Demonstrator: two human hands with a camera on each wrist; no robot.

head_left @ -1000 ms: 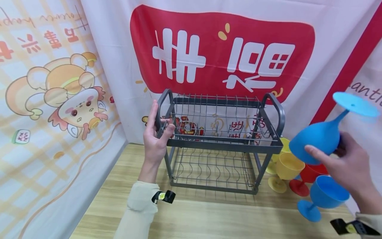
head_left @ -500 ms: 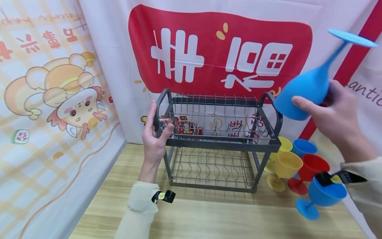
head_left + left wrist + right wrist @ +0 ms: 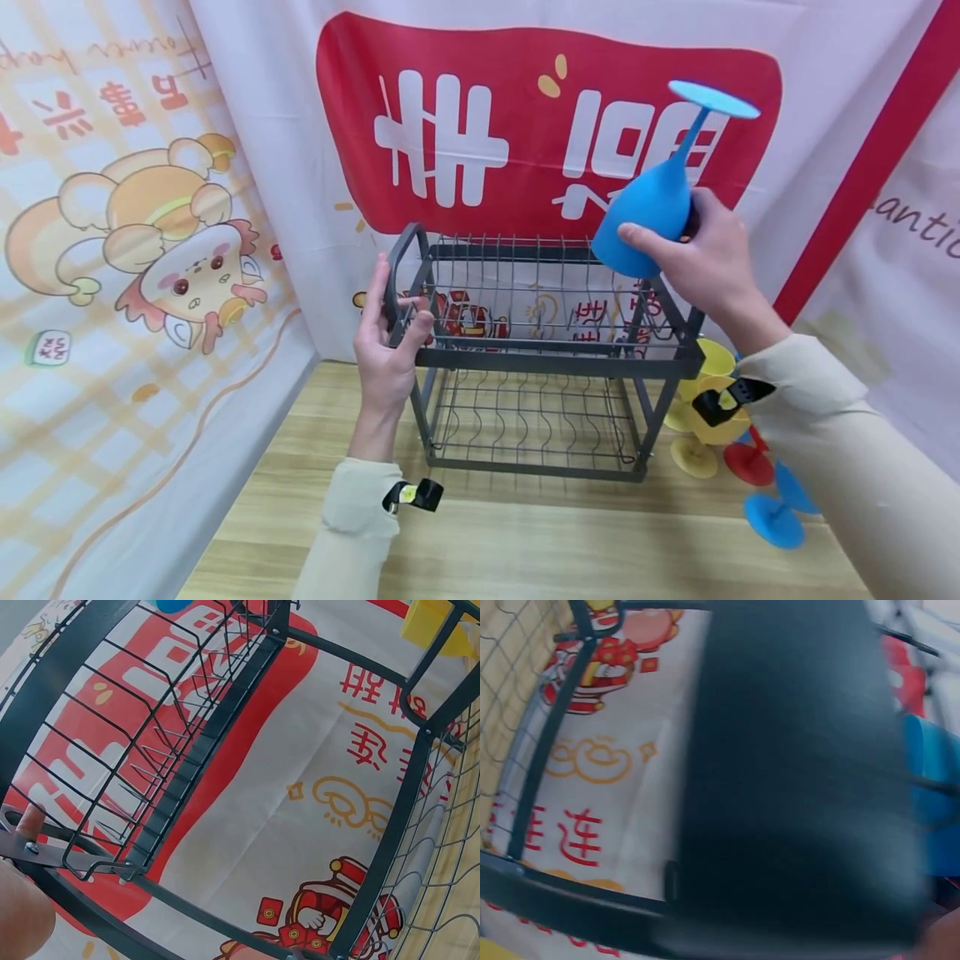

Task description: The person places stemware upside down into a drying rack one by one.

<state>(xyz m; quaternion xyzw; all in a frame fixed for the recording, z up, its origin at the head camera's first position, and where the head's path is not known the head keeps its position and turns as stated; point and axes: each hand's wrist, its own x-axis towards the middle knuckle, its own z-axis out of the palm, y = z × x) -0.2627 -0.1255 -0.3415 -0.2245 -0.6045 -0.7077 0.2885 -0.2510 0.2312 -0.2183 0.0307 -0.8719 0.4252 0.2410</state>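
Printed cloth backs the lower-centre tabletop; left fingers grip a rack, right fingers a goblet; only the head view shows its foot.

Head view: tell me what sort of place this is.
Probably a makeshift tabletop workspace, perhaps staged for recording: printed cloth sheets hang behind and beside a wood-grain surface, where a two-tier wire rack stands.
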